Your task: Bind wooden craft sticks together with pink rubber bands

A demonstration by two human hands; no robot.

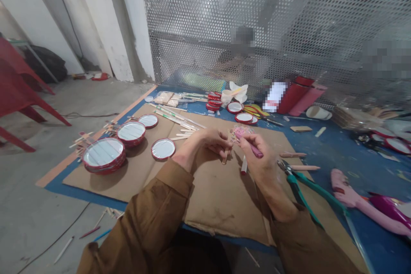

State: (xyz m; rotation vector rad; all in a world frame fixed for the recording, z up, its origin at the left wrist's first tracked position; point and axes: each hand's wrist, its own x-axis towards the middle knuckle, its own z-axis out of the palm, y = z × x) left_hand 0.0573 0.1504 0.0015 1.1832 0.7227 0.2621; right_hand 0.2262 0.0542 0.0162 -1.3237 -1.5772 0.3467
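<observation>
Over the cardboard [218,197], your left hand [208,143] pinches a wooden stick [226,157], right hand [258,160] grips a pink rod [252,148], stick's top hidden behind fingers.

My left hand [205,143] and right hand [257,156] meet over a cardboard sheet [218,197] lying on a mat [321,150] on the floor [32,205]. Round mirrors [131,132] sit left of them, loose sticks [175,117] behind those, pliers [300,184] to the right, a perforated screen [289,17] behind everything.

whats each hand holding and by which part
The left hand pinches a wooden stick near its upper end, with the lower end hanging free. The right hand grips a pink pen around its middle.
</observation>
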